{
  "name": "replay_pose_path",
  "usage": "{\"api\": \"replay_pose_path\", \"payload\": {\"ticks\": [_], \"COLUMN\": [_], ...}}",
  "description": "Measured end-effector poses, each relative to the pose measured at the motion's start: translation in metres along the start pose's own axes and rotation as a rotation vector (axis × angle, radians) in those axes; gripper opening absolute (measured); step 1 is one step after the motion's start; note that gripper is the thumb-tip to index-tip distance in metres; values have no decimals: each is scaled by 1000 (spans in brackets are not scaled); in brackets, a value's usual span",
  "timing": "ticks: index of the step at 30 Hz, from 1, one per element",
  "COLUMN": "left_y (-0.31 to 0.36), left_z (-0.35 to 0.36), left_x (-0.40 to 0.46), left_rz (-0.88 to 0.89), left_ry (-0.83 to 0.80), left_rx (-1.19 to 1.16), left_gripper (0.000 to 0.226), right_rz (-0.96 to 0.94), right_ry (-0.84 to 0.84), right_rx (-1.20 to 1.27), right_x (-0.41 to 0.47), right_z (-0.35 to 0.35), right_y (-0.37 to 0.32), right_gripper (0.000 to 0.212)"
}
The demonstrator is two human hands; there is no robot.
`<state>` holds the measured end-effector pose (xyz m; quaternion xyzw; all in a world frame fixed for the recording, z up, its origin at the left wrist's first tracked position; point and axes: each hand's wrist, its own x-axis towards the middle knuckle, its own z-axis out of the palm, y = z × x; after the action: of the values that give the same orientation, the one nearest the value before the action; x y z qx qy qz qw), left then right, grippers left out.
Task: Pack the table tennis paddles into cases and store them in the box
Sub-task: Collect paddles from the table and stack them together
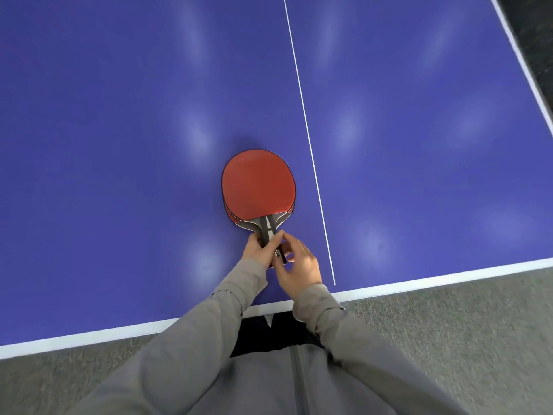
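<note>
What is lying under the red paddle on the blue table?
Under the top red paddle a second paddle shows only as a red rim and wooden shoulder at the lower left; the rest is covered. Both hands hold the stacked handles.

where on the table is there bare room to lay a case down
Bare blue table left of the stacked paddles, and all right of the white centre line. Crowded only at the handles, where left hand and right hand grip.

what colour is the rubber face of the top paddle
Red, on the top paddle, seen clearly in the head view.
</note>
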<state>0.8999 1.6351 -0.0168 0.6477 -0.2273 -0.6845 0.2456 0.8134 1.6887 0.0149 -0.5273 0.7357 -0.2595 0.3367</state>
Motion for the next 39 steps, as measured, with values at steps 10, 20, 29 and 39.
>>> {"api": "replay_pose_path", "payload": {"ticks": [10, 20, 29, 39], "left_y": [-2, 4, 1, -13], "left_z": [-17, -43, -28, 64], "left_x": [-2, -14, -35, -72], "left_rz": [54, 112, 194, 213], "left_ry": [8, -28, -128, -270], "left_rx": [12, -6, 155, 283], "left_gripper": [25, 11, 10, 10], "right_rz": [-33, 90, 363, 544], "right_ry": [-36, -93, -91, -79], "right_rx": [-95, -590, -698, -570], "right_x": [-7, -33, -82, -129], "right_z": [-2, -45, -73, -119], "right_y": [15, 78, 110, 160], "right_gripper": [44, 56, 59, 58]}}
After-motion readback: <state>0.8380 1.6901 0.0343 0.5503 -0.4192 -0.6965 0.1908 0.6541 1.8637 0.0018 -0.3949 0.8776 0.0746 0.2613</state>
